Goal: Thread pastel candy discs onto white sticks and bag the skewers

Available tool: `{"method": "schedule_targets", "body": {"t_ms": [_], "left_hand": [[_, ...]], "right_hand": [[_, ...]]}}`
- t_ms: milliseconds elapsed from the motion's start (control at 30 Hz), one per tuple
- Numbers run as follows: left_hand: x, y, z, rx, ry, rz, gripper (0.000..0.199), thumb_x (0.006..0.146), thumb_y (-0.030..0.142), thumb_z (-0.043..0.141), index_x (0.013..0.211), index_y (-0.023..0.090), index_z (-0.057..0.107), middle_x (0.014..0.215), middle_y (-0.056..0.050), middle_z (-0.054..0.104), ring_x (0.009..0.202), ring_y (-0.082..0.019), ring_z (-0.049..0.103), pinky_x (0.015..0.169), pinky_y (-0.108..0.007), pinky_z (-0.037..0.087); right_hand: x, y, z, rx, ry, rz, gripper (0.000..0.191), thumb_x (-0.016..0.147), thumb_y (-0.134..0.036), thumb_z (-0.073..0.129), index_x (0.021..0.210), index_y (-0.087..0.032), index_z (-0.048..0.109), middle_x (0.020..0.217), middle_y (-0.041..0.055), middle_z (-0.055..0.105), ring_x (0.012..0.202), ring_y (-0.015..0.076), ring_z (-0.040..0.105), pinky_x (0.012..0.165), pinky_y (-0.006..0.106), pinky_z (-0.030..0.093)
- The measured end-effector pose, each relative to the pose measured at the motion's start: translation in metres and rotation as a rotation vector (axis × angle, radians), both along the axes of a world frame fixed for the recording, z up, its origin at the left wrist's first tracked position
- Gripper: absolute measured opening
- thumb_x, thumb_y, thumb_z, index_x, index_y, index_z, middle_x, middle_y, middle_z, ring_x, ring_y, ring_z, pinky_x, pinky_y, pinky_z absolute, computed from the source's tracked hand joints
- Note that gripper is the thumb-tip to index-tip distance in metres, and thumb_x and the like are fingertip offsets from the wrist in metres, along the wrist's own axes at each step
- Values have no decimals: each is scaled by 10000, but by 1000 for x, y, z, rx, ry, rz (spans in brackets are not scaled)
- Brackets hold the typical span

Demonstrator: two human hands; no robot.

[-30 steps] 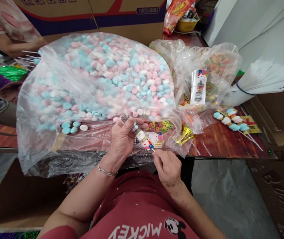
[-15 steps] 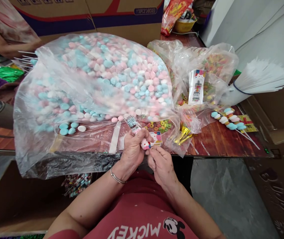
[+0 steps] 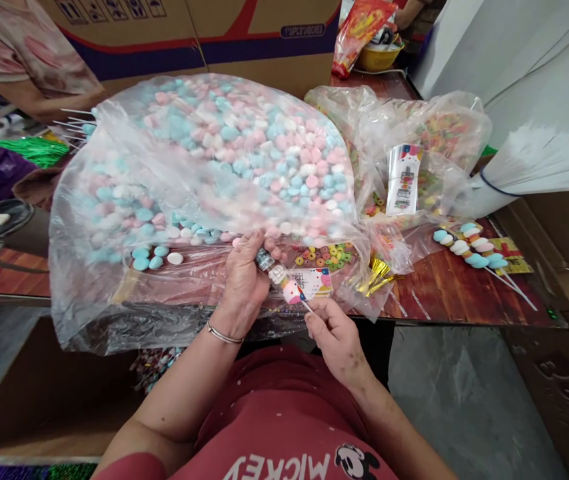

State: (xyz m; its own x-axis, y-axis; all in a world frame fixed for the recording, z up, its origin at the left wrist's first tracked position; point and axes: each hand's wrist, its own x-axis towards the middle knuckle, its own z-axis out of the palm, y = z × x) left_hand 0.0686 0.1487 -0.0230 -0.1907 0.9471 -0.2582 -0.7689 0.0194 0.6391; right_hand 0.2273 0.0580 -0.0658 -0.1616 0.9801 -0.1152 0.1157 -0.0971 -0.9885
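Note:
A wrapped candy skewer (image 3: 278, 276) lies slantwise between my hands, its printed sleeve around pink and white sweets. My left hand (image 3: 248, 277) has its fingers round the upper end. The stick at the lower end is pinched by my right hand (image 3: 332, 330). Just behind, printed wrappers (image 3: 314, 281) lie beside loose ring candies (image 3: 329, 255). A large clear bag of pink, blue and white marshmallows (image 3: 244, 153) spreads over the table, with several loose blue ones (image 3: 149, 257) and a white one at its front edge.
Finished-looking skewers (image 3: 472, 247), gold ties (image 3: 382, 275), a wrapper stack (image 3: 404, 180) and a holder of white sticks (image 3: 502, 183) are at the right. A lidded mug (image 3: 19, 230) stands left. Another person's arm (image 3: 64, 103) shows at upper left. An open carton (image 3: 54, 400) sits below.
My left hand has shifted left and loosened, exposing more of the wrapped skewer. My right hand has moved slightly right and down, and the stick now shows. The whole view has shifted a little.

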Motion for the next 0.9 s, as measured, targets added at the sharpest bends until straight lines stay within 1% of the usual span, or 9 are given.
{"method": "schedule_targets", "body": {"t_ms": [133,200,233,300,433,500,633,733,900], "left_hand": [[2,2,-1,-16,-31,40,234,713,200,788,694,161,557,588,59,560,469,-52,512,518,-202,497],[7,0,-2,10,-36,-12,260,686,238,822,737,159,580,617,52,571,485,-51,516,494,-190,476],[10,-2,-3,26,-38,-44,282,668,253,838,760,159,588,619,52,568,487,-51,513,474,-182,458],[18,-7,-5,58,-37,-94,314,645,262,856,776,162,589,603,57,554,474,-49,499,435,-168,419],[37,-21,-12,55,-16,-163,325,670,268,833,674,156,528,544,65,512,419,-40,456,398,-163,394],[44,-28,-14,5,-11,-203,338,683,307,820,669,158,517,541,64,514,415,-51,470,370,-163,380],[51,-38,-15,-72,37,-216,366,650,371,831,702,158,538,562,48,561,453,-90,541,319,-160,329],[55,-43,-16,-70,75,-202,374,619,389,844,701,143,574,579,25,613,489,-98,581,374,-161,371],[61,-51,-23,-68,134,-188,374,656,468,804,755,145,645,599,-7,659,614,-151,649,574,-234,507]], "right_hand": [[4,-8,-2,418,-461,-75,240,928,-289,443,868,-175,646,626,23,603,554,124,533,571,240,393],[2,-9,-4,505,-545,-123,253,928,-275,426,858,-170,646,616,44,617,551,136,540,569,254,386],[-1,-9,-5,496,-540,-134,252,927,-277,424,856,-170,641,607,43,612,541,134,533,560,255,380],[-6,-8,-6,366,-422,-121,256,933,-303,415,840,-178,618,558,9,560,488,115,482,517,242,359],[-17,-2,-5,-39,65,-93,303,936,-405,415,770,-193,555,456,-77,380,394,75,333,406,205,270],[-19,2,-5,-129,235,-125,320,908,-448,463,744,-187,550,444,-90,357,383,61,296,386,196,233],[-19,11,-3,-156,339,-177,341,831,-486,580,692,-177,543,454,-94,360,390,43,274,378,187,206],[-21,15,-1,-159,375,-186,334,801,-489,613,709,-173,556,479,-96,349,403,39,267,384,187,213],[-22,19,0,-172,334,-114,433,817,-473,593,1110,-154,606,554,-89,392,426,52,303,409,194,276]]}}
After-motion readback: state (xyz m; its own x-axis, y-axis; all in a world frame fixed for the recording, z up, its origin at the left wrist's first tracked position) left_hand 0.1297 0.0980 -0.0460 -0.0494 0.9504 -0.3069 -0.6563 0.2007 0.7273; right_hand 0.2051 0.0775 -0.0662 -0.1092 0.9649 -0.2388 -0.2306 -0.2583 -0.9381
